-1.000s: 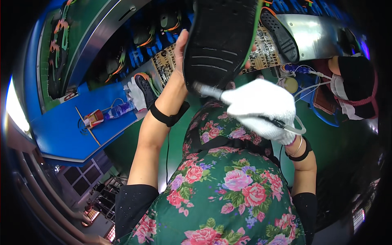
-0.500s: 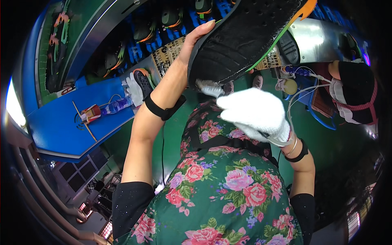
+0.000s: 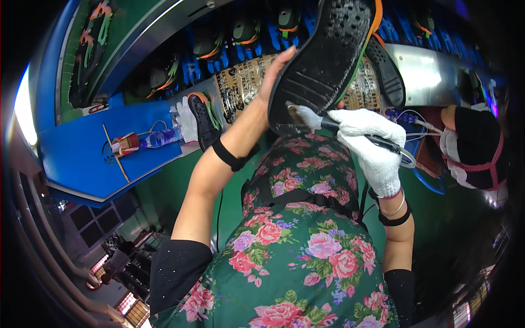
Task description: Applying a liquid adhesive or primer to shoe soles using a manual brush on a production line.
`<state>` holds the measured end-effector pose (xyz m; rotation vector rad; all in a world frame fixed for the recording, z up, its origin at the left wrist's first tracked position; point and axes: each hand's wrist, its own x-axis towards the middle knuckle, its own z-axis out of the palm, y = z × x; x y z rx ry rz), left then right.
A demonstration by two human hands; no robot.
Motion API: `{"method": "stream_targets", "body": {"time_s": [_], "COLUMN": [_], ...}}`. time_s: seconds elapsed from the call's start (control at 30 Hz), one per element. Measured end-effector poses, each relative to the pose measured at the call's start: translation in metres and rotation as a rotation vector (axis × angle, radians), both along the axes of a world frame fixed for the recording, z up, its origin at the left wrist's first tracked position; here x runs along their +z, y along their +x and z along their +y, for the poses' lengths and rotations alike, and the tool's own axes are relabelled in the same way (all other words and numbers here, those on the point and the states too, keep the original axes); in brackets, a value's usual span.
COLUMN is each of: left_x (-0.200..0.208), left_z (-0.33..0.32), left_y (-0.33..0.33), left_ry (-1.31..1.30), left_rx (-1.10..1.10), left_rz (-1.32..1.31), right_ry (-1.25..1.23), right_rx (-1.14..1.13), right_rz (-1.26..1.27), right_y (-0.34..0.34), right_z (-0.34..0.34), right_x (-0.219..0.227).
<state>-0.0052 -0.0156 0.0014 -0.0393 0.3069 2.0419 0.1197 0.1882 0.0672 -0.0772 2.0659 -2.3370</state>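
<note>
My left hand (image 3: 275,72) is bare and grips a black shoe sole (image 3: 328,54) with an orange and green edge, holding it up with the tread side facing me. My right hand (image 3: 372,145) wears a white glove and is shut on a dark-handled brush (image 3: 317,120). The brush's pale bristle tip touches the lower end of the sole. Both hands are raised above my lap, which is covered by a green floral apron (image 3: 295,240).
Another black sole (image 3: 203,117) and a white glove (image 3: 185,117) lie on the bench edge, near a plastic bottle (image 3: 158,138) on a blue surface (image 3: 82,158). More shoes (image 3: 246,33) sit on blue racks behind. A person in a face mask (image 3: 470,147) sits at the right.
My left hand has turned and lifted the sole higher to the right. My right hand with the brush has followed up to its lower end.
</note>
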Motion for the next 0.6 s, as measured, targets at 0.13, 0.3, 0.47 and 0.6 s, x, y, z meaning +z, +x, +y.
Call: {"method": "stream_targets", "body": {"time_s": [0.13,0.3,0.47,0.6], "left_x": [-0.019,-0.011,0.01,0.051], "left_z": [-0.007,-0.001,-0.044,-0.083], "left_y": [0.027,0.053,0.055,0.028], "left_ry": [0.007,-0.093,0.244,0.244], "left_rx": [0.173,0.171,0.262,0.375], "left_rz": [-0.241,-0.217,-0.057,0.321], "right_ry": [0.406,0.841,0.316,-0.261], "right_rx": [-0.001,-0.148,0.104,-0.219], "right_rz": [0.346,0.764,0.487,0.1], "right_y": [-0.044,-0.075,-0.045,-0.032], "right_z": [0.016,0.022,-0.004,0.009], "right_x": [0.0,0.016,0.03,0.027]}}
